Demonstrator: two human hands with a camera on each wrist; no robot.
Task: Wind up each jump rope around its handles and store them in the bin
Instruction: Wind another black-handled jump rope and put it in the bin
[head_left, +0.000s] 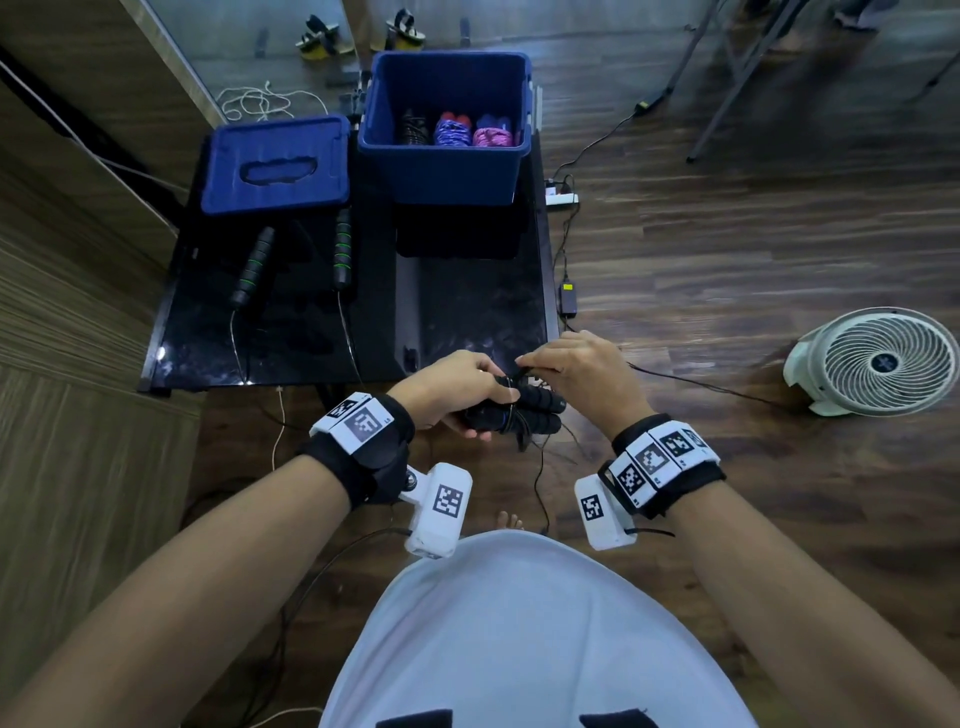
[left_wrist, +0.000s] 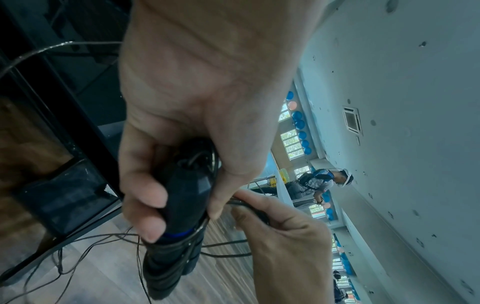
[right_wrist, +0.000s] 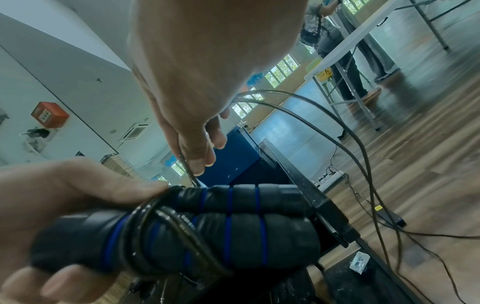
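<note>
At the lower centre of the head view, just in front of the near edge of the black desk, the person holds the current jump rope clear of the surface. The left hand has its grip clamped around both black foam handles, which lie side by side; thumb on top, fingers curled beneath. The right hand pinches the thin black cord at its fingertips, just above the handles. Several turns of cord already circle the handles near the left thumb; loose lengths hang toward the floor.

Handling judgement: the foam handles look soft and easy to hold, so the pair is best gripped at mid-length. The cord appears thin, glossy and springy; slack turns are likely to uncoil, so tension is required on each wrap.

At the upper centre, the blue bin stands on the desk with three wound ropes inside. Its lid lies to the left. A green-banded rope rests unwound on the desk, not yet handled.
</note>
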